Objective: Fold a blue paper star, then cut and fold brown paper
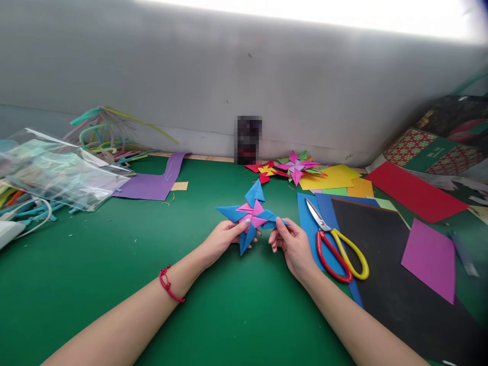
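A folded paper star [254, 195], blue at its points and pink in the centre, is held up over the green table between both hands. My left hand [227, 238] grips its lower left part, thumb on top near the pink middle and fingers underneath. With thumb and fingertips my right hand [292, 246] pinches the tip of the star's right blue point. Scissors [324, 229] with one red and one yellow handle lie just right of my right hand, blades slightly apart, on blue and black paper sheets.
Finished paper stars [295, 165] lie against the wall beside yellow sheets [331, 180]. Red paper [415, 192] and magenta paper [430, 259] are at the right. Purple paper [148, 185], a clear plastic bag [64, 168] and pipe cleaners [114, 145] sit at the left.
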Demonstrator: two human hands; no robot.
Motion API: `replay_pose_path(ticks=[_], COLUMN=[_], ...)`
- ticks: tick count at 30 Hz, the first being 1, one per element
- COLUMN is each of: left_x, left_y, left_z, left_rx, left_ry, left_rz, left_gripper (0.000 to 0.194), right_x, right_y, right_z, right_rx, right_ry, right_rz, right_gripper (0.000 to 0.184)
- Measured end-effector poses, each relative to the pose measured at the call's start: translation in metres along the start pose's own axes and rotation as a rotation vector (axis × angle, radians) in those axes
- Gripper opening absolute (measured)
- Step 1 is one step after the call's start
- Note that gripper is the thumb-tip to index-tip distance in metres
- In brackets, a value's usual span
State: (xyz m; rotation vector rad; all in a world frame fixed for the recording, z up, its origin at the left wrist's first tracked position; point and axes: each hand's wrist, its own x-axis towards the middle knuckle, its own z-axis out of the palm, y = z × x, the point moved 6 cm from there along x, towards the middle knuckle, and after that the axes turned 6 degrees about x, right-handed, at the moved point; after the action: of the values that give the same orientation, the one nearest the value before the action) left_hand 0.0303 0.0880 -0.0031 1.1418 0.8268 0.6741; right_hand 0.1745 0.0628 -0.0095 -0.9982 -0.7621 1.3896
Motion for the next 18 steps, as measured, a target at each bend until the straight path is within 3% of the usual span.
replay_pose_path(ticks=[7,11,15,18], left_x=[0.001,0.0,0.0,-0.001], left_y=[-0.001,-0.002,-0.001,-0.002], left_z=[-0.001,-0.001,0.0,0.0], left_rx=[0.027,0.029,0.068,0.106], left_ry=[0.005,0.002,-0.011,-0.015], left_rz=[-0.01,0.002,0.006,-0.001], left_gripper=[0.043,0.042,0.038,0.036], right_x=[0.001,-0.001,-0.003,-0.004], right_y=[0.0,0.0,0.001,0.002], right_z=[-0.003,0.0,0.007,0.008], right_rx=[0.027,0.018,-0.045,-0.077], right_ry=[0.047,0.001,-0.097,-0.109], right_rz=[-0.016,-0.008,0.012,0.012], right_gripper=[0.024,0.025,0.047,0.051])
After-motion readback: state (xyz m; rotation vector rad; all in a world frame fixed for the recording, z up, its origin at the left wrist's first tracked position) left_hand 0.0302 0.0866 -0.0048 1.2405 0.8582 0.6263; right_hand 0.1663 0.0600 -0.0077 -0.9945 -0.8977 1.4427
